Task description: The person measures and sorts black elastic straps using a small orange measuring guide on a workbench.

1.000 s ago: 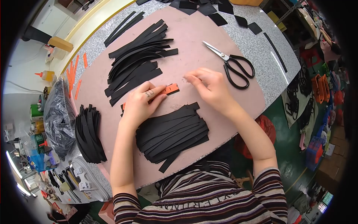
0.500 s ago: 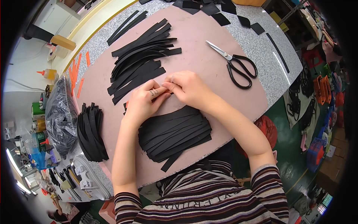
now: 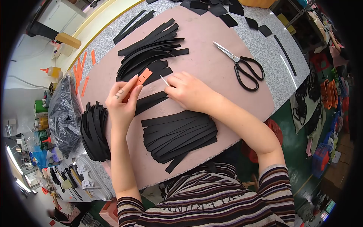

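My left hand [image 3: 124, 99] pinches an orange strip [image 3: 145, 76] with small dark slots or marks, raised above the mat. To its right, my right hand [image 3: 188, 90] is closed around a thin, pale, pointed tool [image 3: 163, 80], its tip toward the orange strip. One black strip [image 3: 151, 102] lies on the pink mat [image 3: 211, 90] between and below my hands. Nearer to my body is a fanned stack of black strips [image 3: 179, 138]. A larger spread of black strips [image 3: 151, 51] lies just beyond my hands.
Black-handled scissors [image 3: 242, 68] lie at the right. Another black strip bundle [image 3: 94, 130] rests at the left, near a plastic-wrapped black bag [image 3: 65, 117]. Loose orange strips [image 3: 78, 72] lie by the mat's left edge. Black pieces [image 3: 228, 20] cover the far edge.
My hands have moved apart; the left went left and lifted the orange strip into view. The thin pointed tool and the black strip below now show. The whole view has shifted slightly.
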`<state>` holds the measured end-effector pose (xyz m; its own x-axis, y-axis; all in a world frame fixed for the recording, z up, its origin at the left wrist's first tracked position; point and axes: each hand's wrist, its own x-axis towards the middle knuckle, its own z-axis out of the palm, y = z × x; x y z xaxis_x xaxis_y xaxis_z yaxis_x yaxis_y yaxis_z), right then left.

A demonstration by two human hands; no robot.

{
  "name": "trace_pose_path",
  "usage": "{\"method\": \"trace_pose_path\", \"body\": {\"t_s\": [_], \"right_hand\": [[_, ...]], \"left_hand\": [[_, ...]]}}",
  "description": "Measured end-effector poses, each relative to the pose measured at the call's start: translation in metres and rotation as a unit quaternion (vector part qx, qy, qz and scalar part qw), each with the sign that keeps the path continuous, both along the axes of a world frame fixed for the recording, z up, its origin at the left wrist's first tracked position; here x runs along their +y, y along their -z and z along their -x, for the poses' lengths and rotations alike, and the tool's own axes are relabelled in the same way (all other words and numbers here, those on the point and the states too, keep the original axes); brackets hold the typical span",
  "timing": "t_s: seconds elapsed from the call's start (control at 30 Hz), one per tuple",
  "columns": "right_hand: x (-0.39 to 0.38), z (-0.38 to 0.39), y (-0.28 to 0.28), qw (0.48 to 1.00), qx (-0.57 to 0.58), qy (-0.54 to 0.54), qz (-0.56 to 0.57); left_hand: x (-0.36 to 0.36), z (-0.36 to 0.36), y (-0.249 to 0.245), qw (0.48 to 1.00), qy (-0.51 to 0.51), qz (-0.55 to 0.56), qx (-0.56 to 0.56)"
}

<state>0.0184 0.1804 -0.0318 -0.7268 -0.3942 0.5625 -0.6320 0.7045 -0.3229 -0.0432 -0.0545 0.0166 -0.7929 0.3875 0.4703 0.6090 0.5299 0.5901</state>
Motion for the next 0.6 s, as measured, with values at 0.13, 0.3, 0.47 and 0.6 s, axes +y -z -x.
{"method": "trace_pose_path", "body": {"t_s": [0.13, 0.3, 0.47, 0.6], "right_hand": [[0.001, 0.007, -0.001, 1.000, -0.030, -0.001, 0.009], [0.012, -0.020, -0.014, 0.998, 0.008, -0.061, -0.001], [0.022, -0.067, -0.016, 0.995, -0.032, -0.076, -0.047], [0.026, -0.066, -0.015, 0.996, -0.038, -0.043, -0.064]], "left_hand": [[-0.004, -0.004, 0.001, 1.000, -0.003, 0.006, -0.006], [-0.013, 0.000, 0.001, 0.999, -0.025, -0.031, 0.034], [-0.014, -0.001, -0.002, 1.000, 0.002, -0.012, 0.000], [0.016, -0.020, -0.003, 0.988, 0.103, 0.045, -0.108]]}}
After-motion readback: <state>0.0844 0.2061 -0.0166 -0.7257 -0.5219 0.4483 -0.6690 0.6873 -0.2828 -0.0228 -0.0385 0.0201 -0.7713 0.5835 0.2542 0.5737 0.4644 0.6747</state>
